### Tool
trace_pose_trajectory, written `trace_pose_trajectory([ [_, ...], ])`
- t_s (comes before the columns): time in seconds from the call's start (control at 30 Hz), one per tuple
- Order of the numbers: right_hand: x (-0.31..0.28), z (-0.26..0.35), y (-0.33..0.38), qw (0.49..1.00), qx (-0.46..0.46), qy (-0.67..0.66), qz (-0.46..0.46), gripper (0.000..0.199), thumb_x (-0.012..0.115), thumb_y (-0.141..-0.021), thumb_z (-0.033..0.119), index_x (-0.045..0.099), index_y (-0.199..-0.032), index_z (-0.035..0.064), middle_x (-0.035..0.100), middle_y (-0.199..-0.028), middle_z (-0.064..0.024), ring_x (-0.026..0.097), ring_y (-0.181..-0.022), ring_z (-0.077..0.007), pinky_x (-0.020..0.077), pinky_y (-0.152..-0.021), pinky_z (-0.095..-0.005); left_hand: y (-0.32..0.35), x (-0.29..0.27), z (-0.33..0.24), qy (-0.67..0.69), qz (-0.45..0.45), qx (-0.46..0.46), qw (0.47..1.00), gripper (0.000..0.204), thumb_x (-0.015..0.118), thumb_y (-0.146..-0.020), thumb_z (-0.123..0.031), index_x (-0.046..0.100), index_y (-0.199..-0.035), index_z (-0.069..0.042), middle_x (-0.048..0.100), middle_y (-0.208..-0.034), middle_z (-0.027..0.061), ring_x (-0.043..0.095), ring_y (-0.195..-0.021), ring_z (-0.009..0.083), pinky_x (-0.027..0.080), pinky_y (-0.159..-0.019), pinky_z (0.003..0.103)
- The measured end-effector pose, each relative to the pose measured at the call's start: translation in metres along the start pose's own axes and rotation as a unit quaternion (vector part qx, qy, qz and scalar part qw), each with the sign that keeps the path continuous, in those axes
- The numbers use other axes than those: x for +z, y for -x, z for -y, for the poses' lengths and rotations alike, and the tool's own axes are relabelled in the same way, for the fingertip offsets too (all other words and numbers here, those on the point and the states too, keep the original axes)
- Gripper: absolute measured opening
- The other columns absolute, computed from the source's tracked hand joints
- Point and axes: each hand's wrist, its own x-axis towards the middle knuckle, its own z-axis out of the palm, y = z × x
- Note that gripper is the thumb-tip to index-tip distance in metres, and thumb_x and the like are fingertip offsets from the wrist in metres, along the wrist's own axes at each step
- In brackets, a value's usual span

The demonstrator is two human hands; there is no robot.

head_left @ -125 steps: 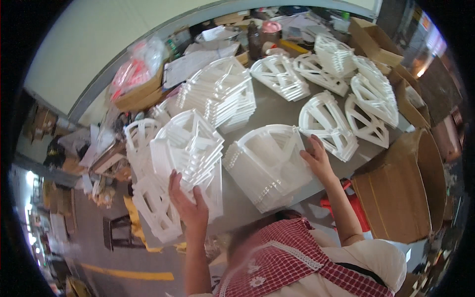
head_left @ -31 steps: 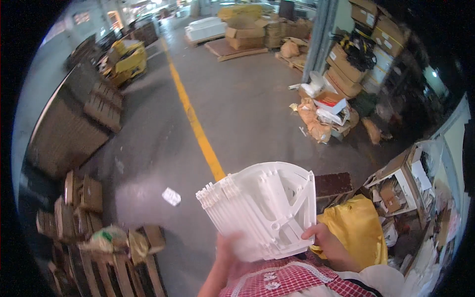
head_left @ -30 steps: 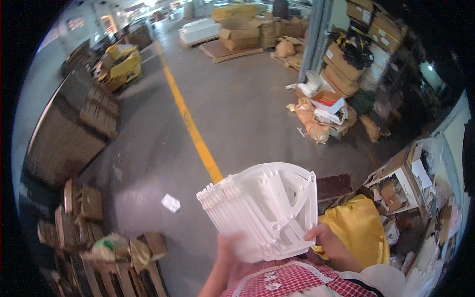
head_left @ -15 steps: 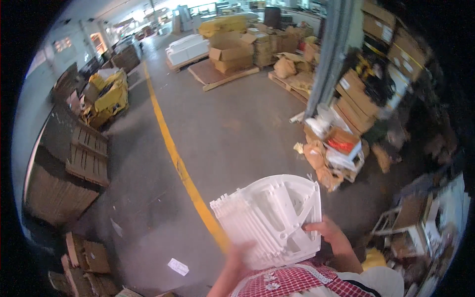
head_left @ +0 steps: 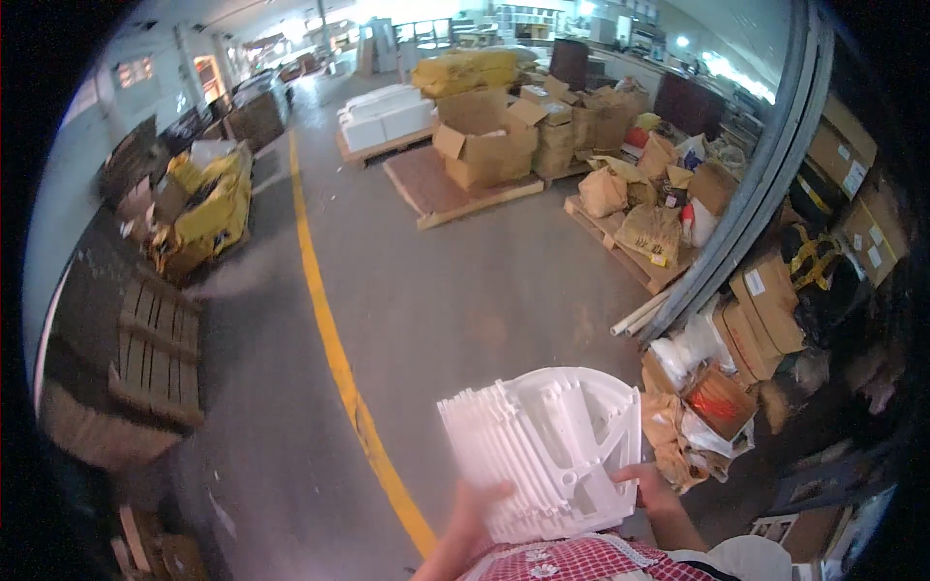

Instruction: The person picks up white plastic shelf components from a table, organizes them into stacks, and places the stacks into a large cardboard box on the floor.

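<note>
A stack of white plastic moulded panels (head_left: 572, 455) with curved outer edges is held in front of my body, at the lower middle. The panels sit face to face, and their ribbed edges line up on the left. My left hand (head_left: 477, 511) grips the stack's lower left side, its thumb over the ridged edges. On the right, my right hand (head_left: 647, 486) is closed round the outermost panel's edge by an opening. The fingers beneath the stack are hidden. The stack rests close to a red checked apron (head_left: 572, 559).
A yellow floor line (head_left: 334, 353) runs ahead along the grey floor. Stacked cardboard (head_left: 116, 426) and a yellow-wrapped pile (head_left: 208, 218) stand left. Ahead are an open carton (head_left: 484, 155) on a pallet and bags (head_left: 644, 228). A metal post (head_left: 746, 184) and cluttered boxes (head_left: 717, 402) stand right.
The surroundings have shifted in view: the post and right-hand piles sit farther right and look closer. A white paper on the floor has left the view. Both hands still hold the panels.
</note>
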Motion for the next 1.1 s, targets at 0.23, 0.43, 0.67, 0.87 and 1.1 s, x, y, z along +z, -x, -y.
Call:
trace_pose_trajectory([
  [0.23, 0.008, 0.11, -0.156, 0.997, -0.077, -0.017, -0.004, 0.047, 0.066, -0.079, 0.019, 0.06, -0.121, -0.0025, 0.066, -0.112, -0.0128, 0.062, -0.103, -0.0229, 0.0474, -0.091, -0.0361, -0.192, 0.052, -0.094, -0.07, 0.014, -0.011, 0.997, 0.053, 0.071, -0.07, -0.002, 0.055, -0.12, 0.006, 0.065, -0.104, 0.0171, 0.067, -0.089, 0.0293, 0.058, -0.077, 0.044],
  [0.43, 0.004, 0.27, -0.273, 0.988, -0.1, -0.058, 0.098, 0.049, 0.066, -0.073, 0.007, 0.059, -0.12, -0.0043, 0.066, -0.109, -0.0147, 0.062, -0.103, -0.0252, 0.0472, -0.092, -0.0359, -0.333, 0.136, -0.198, -0.052, 0.019, -0.012, 0.998, 0.065, 0.07, -0.068, -0.004, 0.047, -0.128, 0.005, 0.063, -0.109, 0.019, 0.065, -0.093, 0.0326, 0.058, -0.08, 0.047],
  [0.67, 0.038, 0.425, -0.393, 0.978, 0.006, -0.168, 0.126, 0.06, 0.065, -0.069, 0.003, 0.052, -0.127, -0.0058, 0.063, -0.113, -0.0184, 0.061, -0.104, -0.0289, 0.0465, -0.095, -0.0382, -0.49, 0.163, -0.279, 0.002, 0.022, 0.006, 1.0, 0.068, 0.069, -0.068, -0.007, 0.044, -0.13, 0.005, 0.059, -0.113, 0.0216, 0.063, -0.097, 0.0365, 0.058, -0.081, 0.048],
  [0.87, 0.051, 0.535, -0.54, 0.987, -0.004, -0.126, 0.102, 0.065, 0.059, -0.069, -0.003, 0.046, -0.133, -0.0048, 0.059, -0.121, -0.0185, 0.06, -0.108, -0.0312, 0.0453, -0.097, -0.0395, -0.636, 0.202, -0.383, 0.023, 0.014, -0.037, 0.999, 0.063, 0.069, -0.07, -0.008, 0.047, -0.127, 0.007, 0.061, -0.112, 0.0214, 0.063, -0.1, 0.0344, 0.058, -0.08, 0.045],
  [1.1, -0.027, 0.596, -0.702, 0.979, -0.2, -0.014, -0.031, 0.072, 0.057, -0.059, 0.002, 0.047, -0.13, -0.005, 0.061, -0.115, -0.0219, 0.063, -0.099, -0.0369, 0.0491, -0.094, -0.0428, -0.835, 0.257, -0.481, -0.184, 0.128, -0.028, 0.974, 0.055, 0.074, -0.078, -0.016, 0.052, -0.124, 0.006, 0.065, -0.108, 0.0163, 0.066, -0.089, 0.0269, 0.056, -0.078, 0.038],
])
